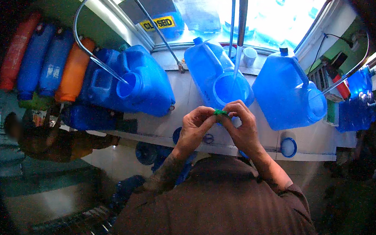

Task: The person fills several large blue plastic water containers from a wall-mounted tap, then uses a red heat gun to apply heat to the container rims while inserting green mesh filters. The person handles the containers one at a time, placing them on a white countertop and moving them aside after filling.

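Note:
My left hand and my right hand meet over the counter's front part. Between their fingertips they pinch a small bright green piece, whose exact kind is hard to tell. Just beyond stands a blue plastic jug with its wide mouth facing me. What looks like a stream of water falls into that mouth from a metal spout. To the left is a second blue jug, to the right a third, each with a spout's stream entering its mouth.
A blue-rimmed lid lies near the counter's front edge. A white cup stands by the window. Left are an orange container, a red one and several blue ones. Another person is at the left.

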A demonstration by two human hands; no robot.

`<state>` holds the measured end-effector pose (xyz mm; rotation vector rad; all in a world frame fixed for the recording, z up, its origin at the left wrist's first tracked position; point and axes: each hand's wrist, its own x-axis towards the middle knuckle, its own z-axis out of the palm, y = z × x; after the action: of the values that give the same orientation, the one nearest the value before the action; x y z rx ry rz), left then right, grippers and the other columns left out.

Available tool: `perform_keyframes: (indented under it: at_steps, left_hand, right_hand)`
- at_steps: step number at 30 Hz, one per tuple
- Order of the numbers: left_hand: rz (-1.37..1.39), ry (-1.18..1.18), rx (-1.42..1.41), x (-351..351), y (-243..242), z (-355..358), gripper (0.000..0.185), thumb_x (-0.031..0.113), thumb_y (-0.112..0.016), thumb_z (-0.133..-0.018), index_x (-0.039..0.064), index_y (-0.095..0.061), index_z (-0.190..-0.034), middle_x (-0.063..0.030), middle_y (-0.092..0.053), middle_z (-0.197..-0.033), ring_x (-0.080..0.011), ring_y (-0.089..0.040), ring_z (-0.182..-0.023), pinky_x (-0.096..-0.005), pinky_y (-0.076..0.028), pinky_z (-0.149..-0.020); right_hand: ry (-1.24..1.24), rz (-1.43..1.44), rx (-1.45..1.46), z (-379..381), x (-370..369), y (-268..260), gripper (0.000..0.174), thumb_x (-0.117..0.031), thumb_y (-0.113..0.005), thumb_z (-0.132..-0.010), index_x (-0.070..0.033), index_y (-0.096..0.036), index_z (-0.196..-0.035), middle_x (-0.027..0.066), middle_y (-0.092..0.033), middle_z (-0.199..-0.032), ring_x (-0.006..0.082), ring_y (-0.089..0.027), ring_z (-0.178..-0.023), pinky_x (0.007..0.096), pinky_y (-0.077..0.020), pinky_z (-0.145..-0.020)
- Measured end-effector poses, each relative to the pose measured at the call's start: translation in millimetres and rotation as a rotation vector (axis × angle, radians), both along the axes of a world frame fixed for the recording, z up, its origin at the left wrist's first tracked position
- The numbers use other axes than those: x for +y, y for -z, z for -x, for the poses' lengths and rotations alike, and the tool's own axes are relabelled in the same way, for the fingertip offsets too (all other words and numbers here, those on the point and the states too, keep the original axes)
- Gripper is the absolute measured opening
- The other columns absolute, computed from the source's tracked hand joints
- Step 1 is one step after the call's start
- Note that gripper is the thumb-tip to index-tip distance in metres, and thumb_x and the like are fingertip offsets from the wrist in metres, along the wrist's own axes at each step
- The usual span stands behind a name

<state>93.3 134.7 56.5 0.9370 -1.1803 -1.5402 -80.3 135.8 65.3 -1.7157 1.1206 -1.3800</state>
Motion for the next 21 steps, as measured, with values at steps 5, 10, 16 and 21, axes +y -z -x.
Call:
perform_keyframes:
  at_steps: [5, 10, 16, 21]
  left_hand:
    - [0.120, -0.112, 0.021, -21, -10, -10, 0.012, 0.006, -0.065, -0.092, 0.002, -0.063, -0.103, -0.0052, -0.065, -0.097, -0.0123, -0.061, -0.094, -0.0283, -0.048, -0.087]
    - [0.027, 0.224, 0.074, -32, -16, -13, 0.020, 0.005, -0.069, -0.090, 0.003, -0.063, -0.109, -0.0063, -0.067, -0.095, -0.0134, -0.062, -0.096, -0.0298, -0.050, -0.091]
    - [0.151, -0.020, 0.017, -48, -2, -6, 0.017, 0.003, -0.067, -0.091, 0.003, -0.064, -0.107, -0.0055, -0.068, -0.099, -0.0128, -0.064, -0.094, -0.0294, -0.052, -0.086]
    - [0.458, -0.460, -0.299, -119, -3, -32, 0.018, 0.009, -0.074, -0.086, 0.003, -0.064, -0.100, -0.0041, -0.068, -0.093, -0.0125, -0.062, -0.084, -0.0280, -0.050, -0.079]
  right_hand:
    - [0.018, -0.048, -0.057, -3, 0, -2, 0.012, -0.004, -0.071, -0.086, -0.003, -0.061, -0.093, 0.0056, -0.062, -0.089, 0.0135, -0.059, -0.082, 0.0287, -0.0481, -0.070]
    - [0.063, -0.037, 0.013, 3, -1, -3, 0.014, -0.006, -0.072, -0.085, -0.003, -0.061, -0.092, 0.0083, -0.063, -0.085, 0.0175, -0.063, -0.078, 0.0305, -0.0513, -0.069]
    - [0.100, -0.073, -0.078, 13, -1, 2, 0.014, -0.009, -0.073, -0.085, -0.003, -0.061, -0.091, 0.0074, -0.065, -0.083, 0.0151, -0.062, -0.076, 0.0299, -0.0508, -0.069]
    - [0.110, -0.056, -0.077, 20, 1, 3, 0.015, -0.008, -0.074, -0.085, -0.003, -0.061, -0.091, 0.0062, -0.065, -0.083, 0.0131, -0.061, -0.076, 0.0290, -0.0504, -0.069]
